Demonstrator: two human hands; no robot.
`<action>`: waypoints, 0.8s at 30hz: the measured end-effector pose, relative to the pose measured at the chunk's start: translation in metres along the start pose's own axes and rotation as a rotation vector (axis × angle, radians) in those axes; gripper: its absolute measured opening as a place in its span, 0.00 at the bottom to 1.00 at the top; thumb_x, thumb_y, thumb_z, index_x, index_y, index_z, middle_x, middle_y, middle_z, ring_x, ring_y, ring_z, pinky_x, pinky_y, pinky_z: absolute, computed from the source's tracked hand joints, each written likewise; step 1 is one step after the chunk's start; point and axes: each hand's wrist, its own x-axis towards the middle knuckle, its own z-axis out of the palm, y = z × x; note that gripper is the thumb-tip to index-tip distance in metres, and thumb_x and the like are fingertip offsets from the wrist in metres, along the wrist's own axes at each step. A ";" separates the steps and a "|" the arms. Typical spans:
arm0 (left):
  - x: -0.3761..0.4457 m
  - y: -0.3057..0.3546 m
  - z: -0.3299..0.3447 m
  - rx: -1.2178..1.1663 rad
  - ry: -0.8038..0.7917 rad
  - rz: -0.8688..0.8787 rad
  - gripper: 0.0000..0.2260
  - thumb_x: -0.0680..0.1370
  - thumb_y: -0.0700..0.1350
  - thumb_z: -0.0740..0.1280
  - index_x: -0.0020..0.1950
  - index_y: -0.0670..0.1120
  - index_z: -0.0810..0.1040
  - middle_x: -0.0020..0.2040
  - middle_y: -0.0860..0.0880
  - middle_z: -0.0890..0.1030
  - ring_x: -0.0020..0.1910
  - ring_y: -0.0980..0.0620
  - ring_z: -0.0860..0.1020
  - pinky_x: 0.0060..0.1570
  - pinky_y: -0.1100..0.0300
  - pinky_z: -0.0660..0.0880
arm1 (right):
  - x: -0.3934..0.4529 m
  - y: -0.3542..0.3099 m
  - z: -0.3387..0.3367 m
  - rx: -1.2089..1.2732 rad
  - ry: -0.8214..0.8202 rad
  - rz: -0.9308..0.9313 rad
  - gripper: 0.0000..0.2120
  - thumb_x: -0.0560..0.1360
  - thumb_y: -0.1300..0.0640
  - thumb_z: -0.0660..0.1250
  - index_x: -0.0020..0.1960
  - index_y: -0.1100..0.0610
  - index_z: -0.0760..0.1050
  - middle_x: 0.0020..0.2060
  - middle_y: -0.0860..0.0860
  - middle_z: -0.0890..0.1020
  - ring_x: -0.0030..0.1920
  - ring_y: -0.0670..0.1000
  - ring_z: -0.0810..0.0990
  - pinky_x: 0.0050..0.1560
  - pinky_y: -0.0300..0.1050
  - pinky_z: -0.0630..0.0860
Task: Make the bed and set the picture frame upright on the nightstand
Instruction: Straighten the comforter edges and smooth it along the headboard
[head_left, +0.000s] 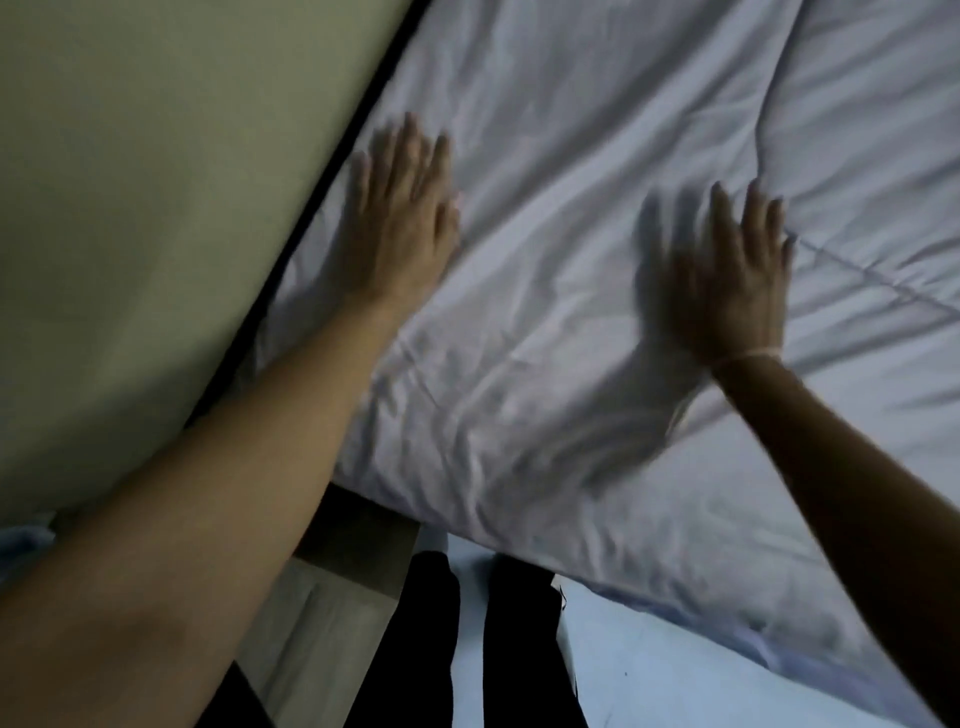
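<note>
A pale lavender quilt (597, 182) covers the bed and fills most of the view, wrinkled near its lower edge. My left hand (402, 208) lies flat on the quilt, palm down, close to the wall-side edge, fingers spread. My right hand (737, 275) also presses flat on the quilt further right, fingers apart and blurred. A thin band circles its wrist. Neither hand holds anything. No picture frame or nightstand shows in this view.
A greenish-beige wall (156, 182) runs along the bed's left side, with a dark gap (332, 171) between them. Below the quilt's edge I see my dark trouser legs (467, 634), a pale floor (675, 670) and a wooden piece (358, 545).
</note>
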 end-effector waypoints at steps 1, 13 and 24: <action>0.002 -0.011 0.006 0.023 -0.015 -0.053 0.25 0.81 0.53 0.48 0.77 0.45 0.56 0.77 0.40 0.55 0.76 0.42 0.53 0.74 0.47 0.48 | 0.019 -0.001 0.004 -0.004 -0.030 0.050 0.29 0.80 0.42 0.51 0.77 0.52 0.55 0.77 0.60 0.56 0.76 0.64 0.53 0.74 0.64 0.52; -0.177 -0.054 0.007 0.028 -0.064 -0.268 0.25 0.83 0.53 0.47 0.78 0.44 0.52 0.78 0.42 0.54 0.77 0.44 0.52 0.74 0.44 0.54 | -0.070 -0.108 0.037 -0.074 -0.194 -0.262 0.30 0.79 0.40 0.48 0.78 0.50 0.51 0.78 0.55 0.52 0.78 0.61 0.47 0.75 0.61 0.47; -0.275 -0.028 -0.026 -0.302 0.078 -0.474 0.23 0.82 0.47 0.50 0.75 0.38 0.58 0.76 0.42 0.58 0.76 0.46 0.55 0.75 0.47 0.53 | -0.206 -0.152 0.059 -0.104 -0.375 -0.865 0.27 0.80 0.44 0.54 0.77 0.47 0.56 0.78 0.52 0.54 0.77 0.63 0.48 0.74 0.64 0.52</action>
